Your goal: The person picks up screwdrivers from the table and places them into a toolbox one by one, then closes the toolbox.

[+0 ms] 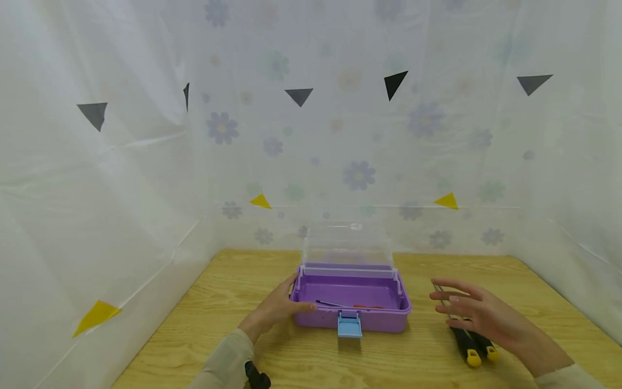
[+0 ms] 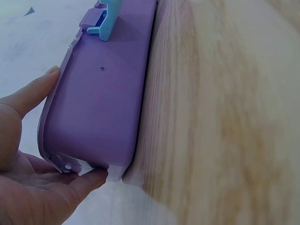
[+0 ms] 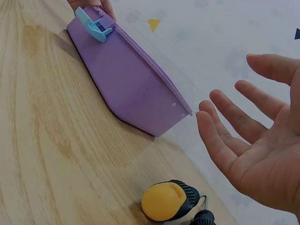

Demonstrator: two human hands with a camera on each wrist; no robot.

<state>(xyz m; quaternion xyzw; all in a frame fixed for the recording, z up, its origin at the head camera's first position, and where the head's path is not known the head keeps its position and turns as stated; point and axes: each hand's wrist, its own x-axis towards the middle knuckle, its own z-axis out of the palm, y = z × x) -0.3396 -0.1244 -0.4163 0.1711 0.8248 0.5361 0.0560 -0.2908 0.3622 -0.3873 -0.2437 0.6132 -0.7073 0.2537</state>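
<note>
A purple toolbox point(image 1: 379, 323) with its clear lid point(image 1: 347, 240) raised stands on the wooden table. Its light-blue latch point(image 1: 350, 326) hangs down at the front. My left hand point(image 1: 277, 308) grips the left end, thumb on the front rim and fingers around the side, as the left wrist view also shows. Inside the box lie a thin dark-shafted tool point(image 1: 330, 303) and something red point(image 1: 364, 307), partly hidden by the front wall. My right hand point(image 1: 486, 313), fingers spread and holding nothing, hovers over two screwdrivers point(image 1: 464, 346) with black-and-yellow handles, right of the box.
The wooden table point(image 1: 204, 335) is enclosed by white sheeting point(image 1: 146, 189) on the left, back and right. A small black object point(image 1: 257, 376) shows by my left sleeve at the bottom edge.
</note>
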